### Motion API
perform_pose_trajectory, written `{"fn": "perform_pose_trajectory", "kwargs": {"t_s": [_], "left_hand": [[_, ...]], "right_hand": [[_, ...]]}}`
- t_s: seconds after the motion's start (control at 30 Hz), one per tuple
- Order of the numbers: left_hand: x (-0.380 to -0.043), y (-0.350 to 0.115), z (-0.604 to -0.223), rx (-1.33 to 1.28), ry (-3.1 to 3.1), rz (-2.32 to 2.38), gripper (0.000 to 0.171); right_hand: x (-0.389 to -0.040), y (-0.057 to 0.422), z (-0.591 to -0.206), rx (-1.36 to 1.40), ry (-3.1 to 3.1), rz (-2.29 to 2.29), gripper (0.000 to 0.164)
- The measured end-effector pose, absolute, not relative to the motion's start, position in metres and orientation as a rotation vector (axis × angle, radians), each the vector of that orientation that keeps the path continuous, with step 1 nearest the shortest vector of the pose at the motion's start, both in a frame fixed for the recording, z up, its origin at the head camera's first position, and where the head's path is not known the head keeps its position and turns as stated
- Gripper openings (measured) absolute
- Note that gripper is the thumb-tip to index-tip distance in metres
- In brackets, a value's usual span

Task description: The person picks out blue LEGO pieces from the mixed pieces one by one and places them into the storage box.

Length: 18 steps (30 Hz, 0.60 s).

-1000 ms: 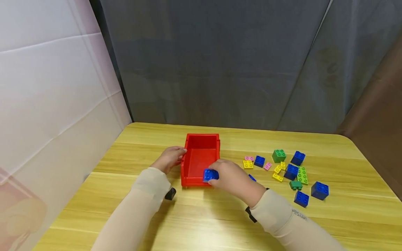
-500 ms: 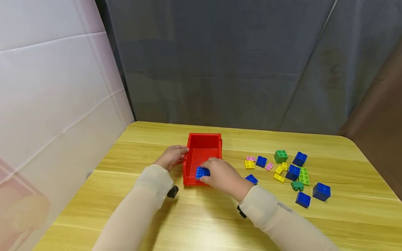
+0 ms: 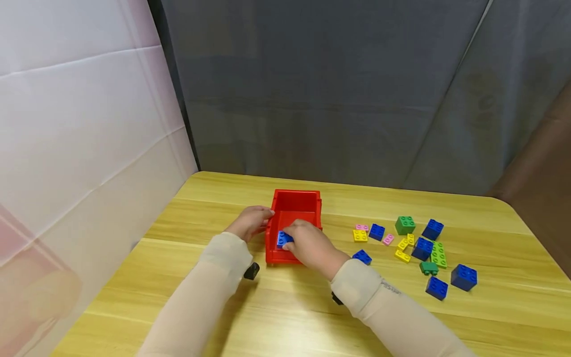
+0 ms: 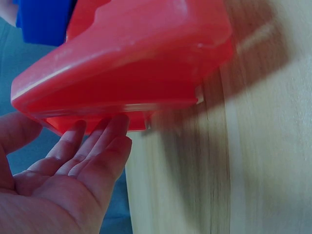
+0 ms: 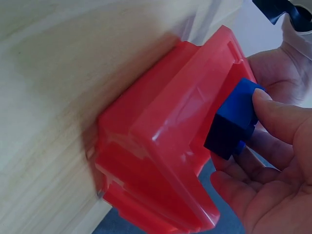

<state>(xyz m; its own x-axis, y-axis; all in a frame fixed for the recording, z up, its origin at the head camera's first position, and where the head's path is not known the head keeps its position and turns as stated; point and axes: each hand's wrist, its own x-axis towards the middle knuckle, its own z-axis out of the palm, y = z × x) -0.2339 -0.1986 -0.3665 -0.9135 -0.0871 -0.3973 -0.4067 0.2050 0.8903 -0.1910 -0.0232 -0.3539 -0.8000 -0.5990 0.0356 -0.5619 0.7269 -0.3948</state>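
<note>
I have the right hand (image 3: 314, 246) pinching a blue studded brick (image 3: 283, 240) between thumb and fingers, over the near part of a red bin (image 3: 296, 199). The left hand (image 3: 251, 222), fingers nearly straight, touches the bin's left side. Right of it, on the wood-grain table (image 3: 290, 317), I see a green brick (image 3: 405, 225) on the far side and a lime-green plate (image 3: 439, 255) nearer.

Left sleeve (image 3: 192, 307) and right sleeve (image 3: 401, 315): cream cloth, long, cuffs (image 3: 228, 252) wide. Right sleeve carries small dark lettering (image 3: 390, 286) near its cuff — too small to read. Black block (image 3: 252, 271) under the left cuff; dark piece (image 3: 337, 298) at the right cuff — mostly hidden. Fingers (image 4: 100, 163) bare.
</note>
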Motion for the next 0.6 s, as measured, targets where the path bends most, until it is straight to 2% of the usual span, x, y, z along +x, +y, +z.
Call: {"fn": "perform_pose_trajectory", "kwargs": {"t_s": [0.6], "left_hand": [[-0.233, -0.198, -0.367, -0.496, 2.192, 1.801, 0.04]], "right_hand": [[-0.202, -0.037, -0.364, -0.879, 2.752, -0.601, 0.041]]}}
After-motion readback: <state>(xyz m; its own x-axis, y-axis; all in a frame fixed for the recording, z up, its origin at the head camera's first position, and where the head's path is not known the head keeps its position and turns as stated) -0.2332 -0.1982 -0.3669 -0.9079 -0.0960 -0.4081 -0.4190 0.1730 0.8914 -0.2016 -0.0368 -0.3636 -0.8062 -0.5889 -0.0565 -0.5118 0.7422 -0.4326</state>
